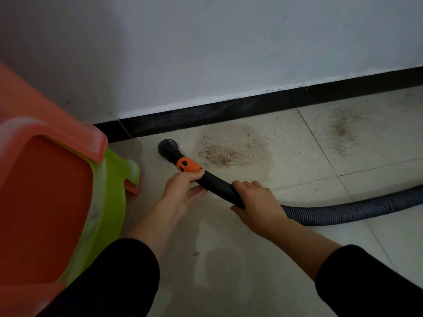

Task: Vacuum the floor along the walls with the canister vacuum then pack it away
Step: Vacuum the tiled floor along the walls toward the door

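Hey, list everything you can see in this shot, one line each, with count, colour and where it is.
vacuum tube: one, black with orange collar, round end on the floor near the skirting board
hose: one, dark grey, ribbed, lying on the floor at right
dirt patches: two, brown, on the tiles by the skirting board
floor: pale tiles
skirting board: one, black, at the wall's foot
wall: one, white, behind
stools: at least two, orange stacked on green, left
sleeves: two, black, bottom
left hand: holds the tube behind the collar
right hand: grips the tube further back
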